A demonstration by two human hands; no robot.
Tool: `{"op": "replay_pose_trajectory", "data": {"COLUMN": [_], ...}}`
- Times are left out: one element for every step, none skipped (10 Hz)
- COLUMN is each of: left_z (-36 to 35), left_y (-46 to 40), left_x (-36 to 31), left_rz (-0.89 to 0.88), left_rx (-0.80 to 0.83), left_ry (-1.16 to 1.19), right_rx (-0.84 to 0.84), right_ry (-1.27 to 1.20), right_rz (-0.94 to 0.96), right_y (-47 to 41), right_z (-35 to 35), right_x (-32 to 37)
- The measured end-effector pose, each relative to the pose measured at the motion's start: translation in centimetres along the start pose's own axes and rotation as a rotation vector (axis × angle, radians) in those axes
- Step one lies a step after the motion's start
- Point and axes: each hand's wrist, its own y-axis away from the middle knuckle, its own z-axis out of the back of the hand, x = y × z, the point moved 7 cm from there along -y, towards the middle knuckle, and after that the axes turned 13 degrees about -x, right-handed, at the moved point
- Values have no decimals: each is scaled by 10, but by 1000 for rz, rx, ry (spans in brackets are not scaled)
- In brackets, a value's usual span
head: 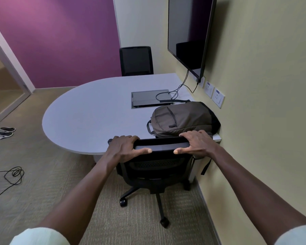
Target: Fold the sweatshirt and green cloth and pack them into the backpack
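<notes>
Gripping top edge of black mesh-backed swivel office chair [155,167]: left hand [124,147] and right hand [196,144], fingers curled over far side, thumbs pressed on near face. Chair tucked against rounded pale grey table [88,114]. Olive-brown fabric backpack [182,119] lies flat on table just beyond chair, beside cream wall, zipped as far as visible. Black wall-mounted screen [189,32] above. Second black chair [136,61] at far side. Sweatshirt, green cloth not visible.

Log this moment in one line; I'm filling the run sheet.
left hand: grips black office chair's backrest | right hand: grips it too | brown-grey fabric backpack: zipped, lying on pale oval table
</notes>
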Motion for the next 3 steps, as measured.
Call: {"op": "replay_pose_trajectory", "data": {"left_z": [1,17,34], "left_y": [3,7,12], "left_x": [7,24,53], "left_rz": [45,178,232], "left_rx": [106,124,66], "left_ry": [144,384,424], "right_rx": [72,-21,-124], "right_ry": [-87,-107,-73], "right_rz": [-37,-61,-88], "right_y": [-4,-15,-34], "right_z": [7,29,42], "right_x": [8,34,68]}}
